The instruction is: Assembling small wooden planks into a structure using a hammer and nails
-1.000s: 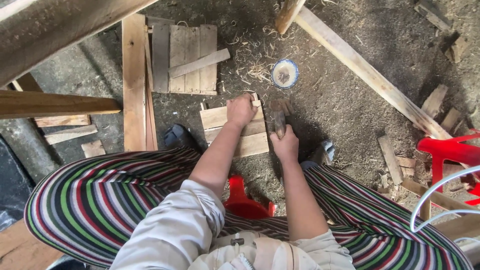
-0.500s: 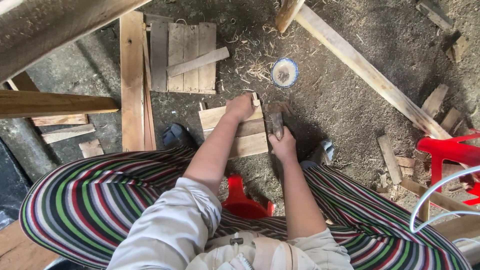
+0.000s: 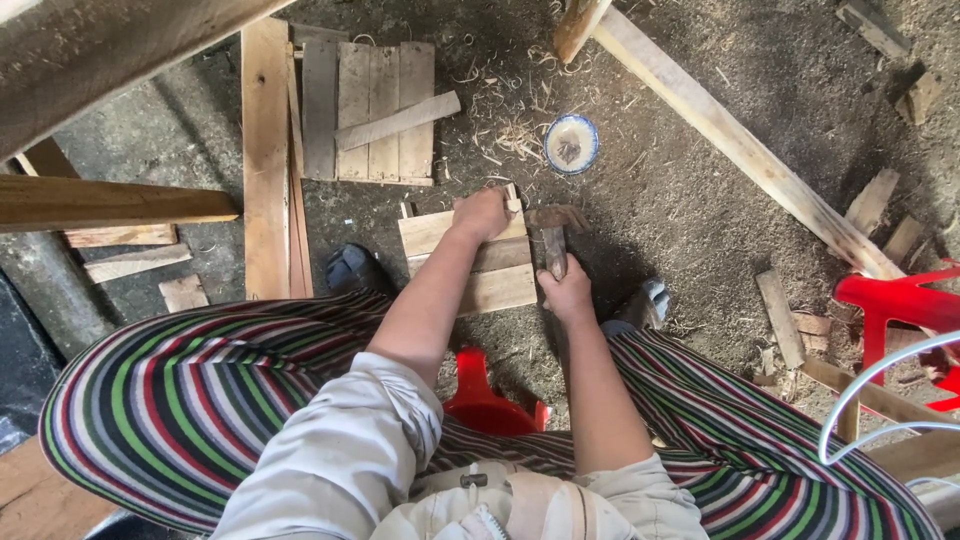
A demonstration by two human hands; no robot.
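Nearest the camera sit two knees in green, red and black striped trousers (image 3: 160, 400), with one low red plastic stool (image 3: 480, 395) showing between them. Beyond the knees, two bare hands work over one small panel of pale wooden slats (image 3: 480, 265) lying on the dirt floor. The right hand (image 3: 568, 293) has its fingers closed around the wooden handle of one rusty claw hammer (image 3: 553, 235), whose head lies just past the panel's right edge. The left hand (image 3: 482, 212) presses on the panel's far edge, fingers curled over it; whether they pinch anything cannot be told. One black shoe (image 3: 355, 268) rests left of the panel. Farther out stand one blue-rimmed round bowl (image 3: 571, 144) among shavings and one larger weathered slat panel (image 3: 368, 110). One long pale plank (image 3: 740, 145) runs diagonally at right.
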